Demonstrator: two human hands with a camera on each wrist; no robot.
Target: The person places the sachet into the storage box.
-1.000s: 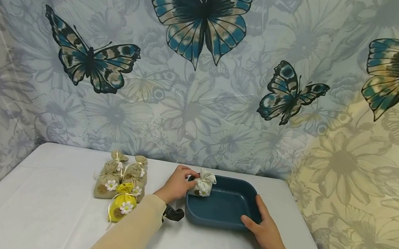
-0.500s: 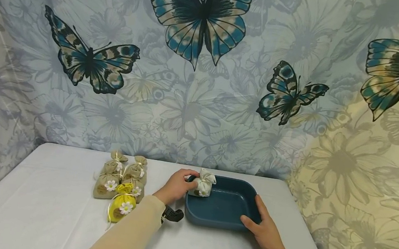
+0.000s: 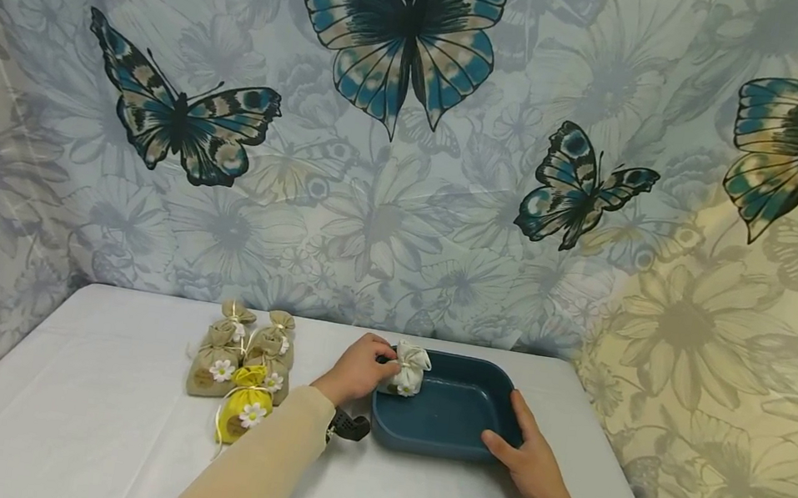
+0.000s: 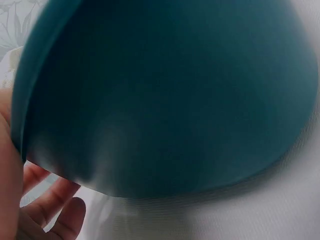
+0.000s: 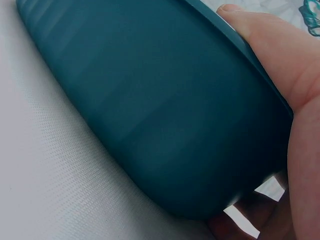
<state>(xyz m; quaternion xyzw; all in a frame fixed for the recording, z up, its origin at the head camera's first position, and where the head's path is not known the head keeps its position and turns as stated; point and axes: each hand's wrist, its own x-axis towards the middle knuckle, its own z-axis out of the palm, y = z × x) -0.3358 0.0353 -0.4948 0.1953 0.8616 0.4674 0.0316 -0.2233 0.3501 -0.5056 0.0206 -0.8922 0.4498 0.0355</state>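
white pouch (image 3: 407,370), tied at the neck, stands at the left end of a dark blue tray (image 3: 456,412), just inside the rim; whether its base touches the tray's floor i cannot tell. the left hand (image 3: 355,371) pinches it between thumb and forefinger. the right hand (image 3: 529,455) grips the tray's right end, thumb over the rim, the other fingers round the outside.

the tray sits on a table (image 3: 99,403) covered with a white cloth, faintly creased, its weave showing close up in the right wrist view. left of the tray, near the left forearm's cream sleeve (image 3: 257,466), beige pouches (image 3: 207,371) stand huddled together, with a yellow pouch (image 3: 234,422) in front, white flowers on them.

behind the table's far edge hangs a backdrop (image 3: 374,263) of pale grey-blue flowers and large teal-and-black butterflies (image 3: 411,23); toward the right it turns warm yellow.
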